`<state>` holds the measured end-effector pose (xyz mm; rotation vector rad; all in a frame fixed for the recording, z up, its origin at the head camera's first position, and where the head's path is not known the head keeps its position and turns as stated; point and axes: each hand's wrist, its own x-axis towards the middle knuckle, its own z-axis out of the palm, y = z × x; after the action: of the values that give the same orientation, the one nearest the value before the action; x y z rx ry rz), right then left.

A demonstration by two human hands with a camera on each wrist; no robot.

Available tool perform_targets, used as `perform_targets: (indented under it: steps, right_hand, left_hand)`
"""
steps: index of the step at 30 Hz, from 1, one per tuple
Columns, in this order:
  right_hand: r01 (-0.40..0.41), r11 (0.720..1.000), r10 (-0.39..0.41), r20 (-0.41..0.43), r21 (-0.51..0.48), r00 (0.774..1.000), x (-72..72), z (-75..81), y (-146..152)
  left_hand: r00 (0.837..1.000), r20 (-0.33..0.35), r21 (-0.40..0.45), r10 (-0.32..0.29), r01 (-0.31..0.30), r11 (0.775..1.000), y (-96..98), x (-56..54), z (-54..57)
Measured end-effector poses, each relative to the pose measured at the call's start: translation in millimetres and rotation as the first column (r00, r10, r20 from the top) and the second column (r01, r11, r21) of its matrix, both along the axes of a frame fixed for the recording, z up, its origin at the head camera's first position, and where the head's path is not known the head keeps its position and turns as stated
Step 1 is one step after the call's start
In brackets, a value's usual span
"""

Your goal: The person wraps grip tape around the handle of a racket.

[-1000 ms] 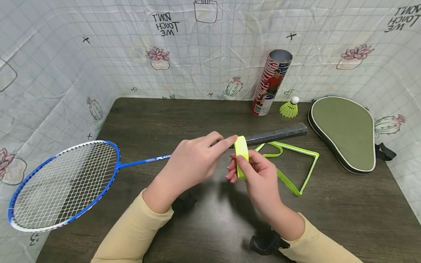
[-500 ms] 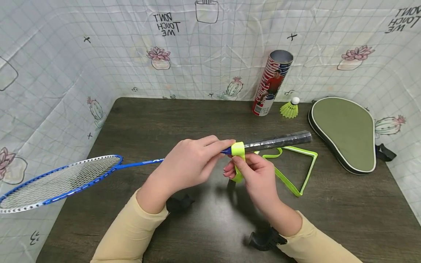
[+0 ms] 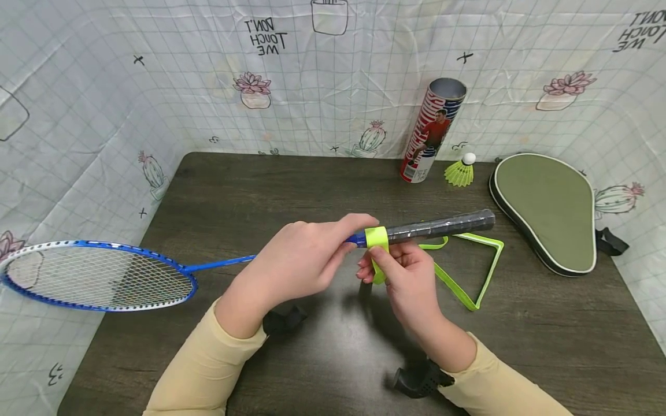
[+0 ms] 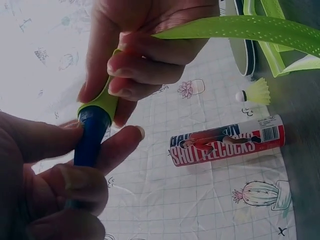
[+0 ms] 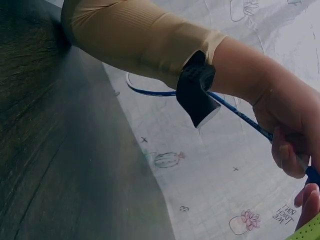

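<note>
A blue and white badminton racket point(image 3: 104, 276) is held above the table, its head to the left and its dark handle point(image 3: 447, 225) pointing right. My left hand point(image 3: 291, 260) grips it near the blue cone below the handle. A neon yellow-green grip tape point(image 3: 377, 237) loops round the handle's lower end beside the cone. My right hand point(image 3: 408, 277) pinches this tape just under the handle. In the left wrist view the perforated tape point(image 4: 235, 27) runs out from the right fingers, and left fingers hold the blue cone point(image 4: 90, 135). The tape's loose length point(image 3: 458, 286) lies bent on the table.
A shuttlecock tube point(image 3: 433, 130) stands at the back, with a yellow shuttlecock point(image 3: 460, 170) to its right. An olive paddle-shaped case point(image 3: 543, 211) lies at the right of the dark table point(image 3: 250, 190). A patterned cloth point(image 3: 312, 98) rises behind and at the sides.
The racket has rolled, so its head is seen at different angles, and its handle has come slightly lower. The tape has gone from hanging across the handle to lying wrapped round its lower end.
</note>
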<state>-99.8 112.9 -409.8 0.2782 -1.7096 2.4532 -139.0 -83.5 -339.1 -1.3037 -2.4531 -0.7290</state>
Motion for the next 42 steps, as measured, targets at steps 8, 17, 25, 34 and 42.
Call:
perform_targets:
  steps: [8, 17, 25, 34, 42]
  right_hand:
    - [0.065, 0.997, -0.068, 0.077, 0.043, 0.995, 2.4, 5.2, 0]
    - [-0.012, 0.978, 0.023, -0.048, 0.207, 0.999, 7.4, 12.8, 8]
    - [0.050, 0.977, -0.034, -0.081, 0.207, 0.996, 1.5, 5.9, 8]
    - [0.032, 0.987, -0.018, -0.087, 0.157, 0.996, -0.4, 1.9, 8]
    - [0.090, 0.996, -0.089, -0.089, 0.012, 0.992, 1.1, 3.9, 0]
  left_hand:
    - [0.982, -0.179, -0.034, 0.053, -0.060, 0.998, 3.3, 0.0, -5.0]
    - [0.974, -0.207, -0.044, 0.097, -0.108, 0.993, 0.3, -1.7, -5.4]
    - [0.992, -0.107, -0.039, 0.062, -0.066, 0.997, -2.0, -1.4, -3.6]
    - [0.999, 0.051, -0.055, -0.006, 0.009, 0.998, -4.1, -0.7, -1.9]
    - [0.999, 0.009, -0.061, 0.054, -0.053, 0.997, -1.9, 1.5, -1.2]
